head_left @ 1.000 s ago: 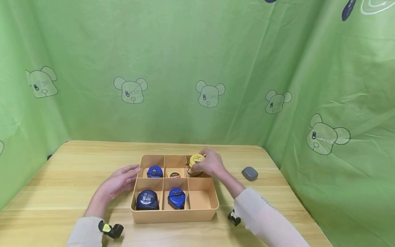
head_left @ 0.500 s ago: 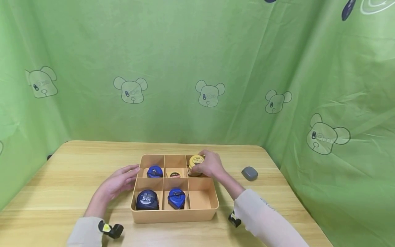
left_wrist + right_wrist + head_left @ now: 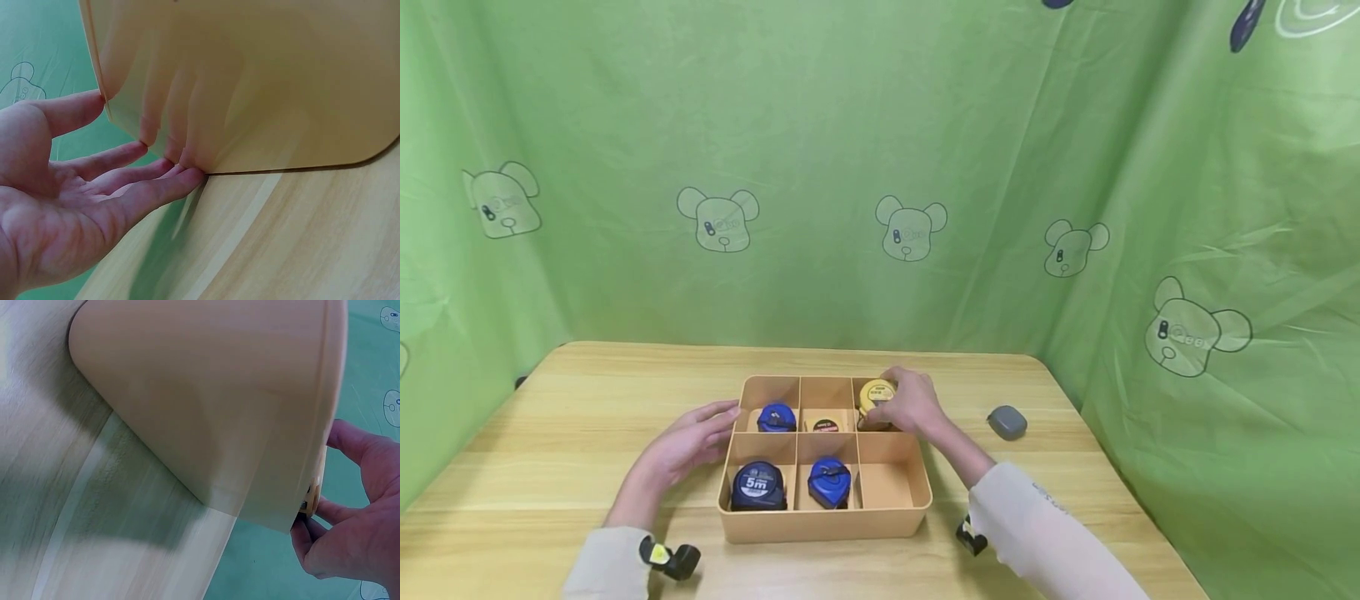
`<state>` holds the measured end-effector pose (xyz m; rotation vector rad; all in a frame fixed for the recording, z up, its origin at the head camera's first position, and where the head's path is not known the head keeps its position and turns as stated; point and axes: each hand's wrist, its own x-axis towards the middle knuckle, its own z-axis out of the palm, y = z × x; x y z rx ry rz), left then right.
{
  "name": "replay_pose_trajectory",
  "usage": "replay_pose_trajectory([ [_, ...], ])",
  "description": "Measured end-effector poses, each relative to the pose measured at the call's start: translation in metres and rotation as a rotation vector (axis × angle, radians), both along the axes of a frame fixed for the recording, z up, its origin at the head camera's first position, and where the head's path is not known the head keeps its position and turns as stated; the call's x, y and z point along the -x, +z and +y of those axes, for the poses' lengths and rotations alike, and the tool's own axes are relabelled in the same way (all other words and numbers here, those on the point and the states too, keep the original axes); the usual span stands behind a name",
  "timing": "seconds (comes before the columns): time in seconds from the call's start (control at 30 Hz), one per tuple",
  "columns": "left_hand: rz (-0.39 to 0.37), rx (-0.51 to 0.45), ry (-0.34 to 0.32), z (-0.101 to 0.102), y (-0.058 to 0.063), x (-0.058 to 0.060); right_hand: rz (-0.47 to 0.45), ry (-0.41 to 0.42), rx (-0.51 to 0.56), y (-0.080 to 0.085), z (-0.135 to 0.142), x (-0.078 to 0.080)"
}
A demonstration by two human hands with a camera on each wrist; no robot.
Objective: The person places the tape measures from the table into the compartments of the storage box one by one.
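My right hand point(image 3: 912, 402) grips a yellow tape measure point(image 3: 874, 393) inside the back right compartment of a tan divided box point(image 3: 827, 525). In the right wrist view, only a sliver of the tape measure point(image 3: 317, 481) shows past the box wall, with the right hand point(image 3: 369, 506) at its edge. At the box's left side, my left hand point(image 3: 694, 440) touches the wall. Its extended fingertips rest against the wall and lower edge in the left wrist view, where the left hand point(image 3: 81, 200) is seen palm side.
Other compartments hold a blue tape measure point(image 3: 777, 417) back left, a yellowish one point(image 3: 825, 425) back middle, a dark 5m one point(image 3: 759, 486) front left and a blue one point(image 3: 829, 482) front middle. A small grey tape measure-like case point(image 3: 1007, 422) lies right of the box on the wooden table point(image 3: 625, 375).
The yellow tape measure and my right hand have sunk slightly lower into the back right compartment. My left hand and the box have stayed in place.
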<state>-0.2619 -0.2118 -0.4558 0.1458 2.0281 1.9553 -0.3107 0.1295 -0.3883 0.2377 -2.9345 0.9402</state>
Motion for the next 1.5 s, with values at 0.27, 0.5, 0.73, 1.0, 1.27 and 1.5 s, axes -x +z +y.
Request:
replay_pose_trajectory([
  [0.27, 0.003, 0.002, 0.0, 0.0, -0.002, 0.001, 0.008, 0.026, -0.013, -0.004, 0.001, 0.0],
  [0.5, 0.004, 0.002, 0.005, 0.0, -0.002, 0.001, 0.029, 0.046, -0.038, -0.007, 0.002, 0.001],
  [0.73, 0.009, 0.0, -0.001, 0.0, -0.002, 0.001, 0.039, 0.05, -0.067, -0.008, 0.001, 0.001],
  [1.0, 0.006, -0.002, -0.003, 0.0, -0.001, 0.0, 0.045, 0.062, -0.08, -0.01, 0.0, 0.001],
  [1.27, 0.005, 0.003, -0.001, 0.0, -0.001, 0.001, 0.074, 0.077, -0.097, -0.013, 0.0, 0.001],
  [1.5, 0.004, 0.004, 0.001, 0.0, -0.001, 0.0, 0.076, 0.086, -0.109, -0.016, 0.0, 0.002],
])
